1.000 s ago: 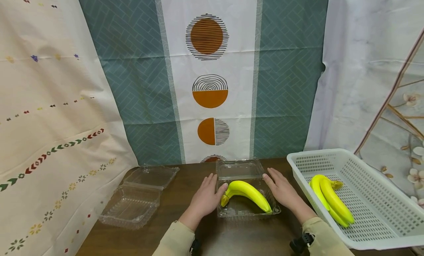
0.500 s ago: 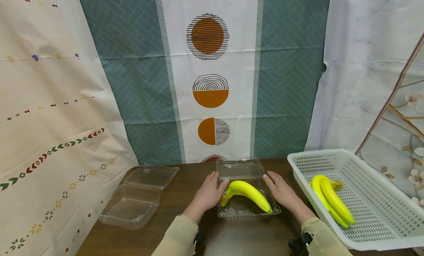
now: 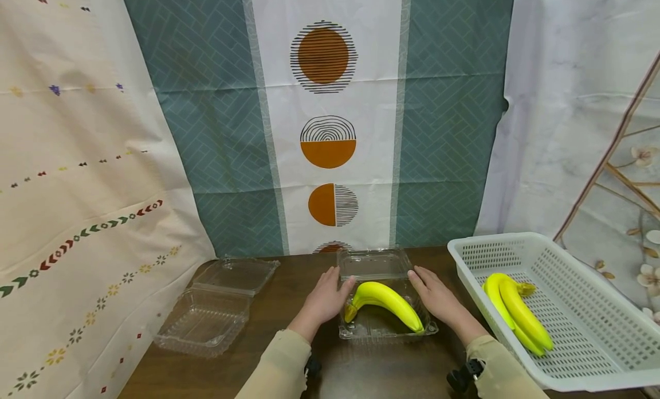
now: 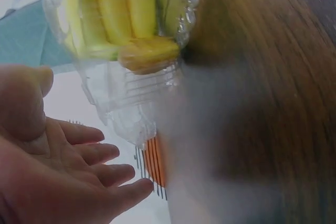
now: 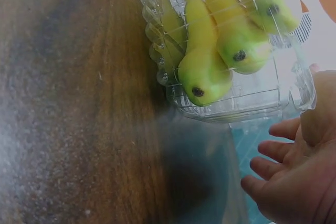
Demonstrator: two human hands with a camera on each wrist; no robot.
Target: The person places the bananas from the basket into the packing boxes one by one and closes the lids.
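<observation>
A clear plastic clamshell container point(image 3: 378, 330) stands on the table with its lid point(image 3: 374, 265) folded back towards the wall. Inside it lies a bunch of yellow bananas point(image 3: 387, 298), stem end to the left. My left hand point(image 3: 323, 298) is at the container's left side, fingers extended and thumb by the rim near the stem. On the opposite side my right hand point(image 3: 438, 296) has its fingers stretched forward, thumb near the rim. Both wrist views show relaxed fingers around nothing. Through the clear wall, green-tinged banana tips point(image 5: 205, 85) show in the right wrist view.
A second clear clamshell container point(image 3: 203, 321), lid raised at the back, stands on the left of the brown table point(image 3: 278, 359). To the right is a white perforated basket point(image 3: 582, 341) with another banana bunch point(image 3: 518, 313) in it. Patterned cloth point(image 3: 327, 112) hangs behind.
My left hand and forearm have shifted slightly to the right and forward along the container. The right hand, container and bananas stay practically where they were.
</observation>
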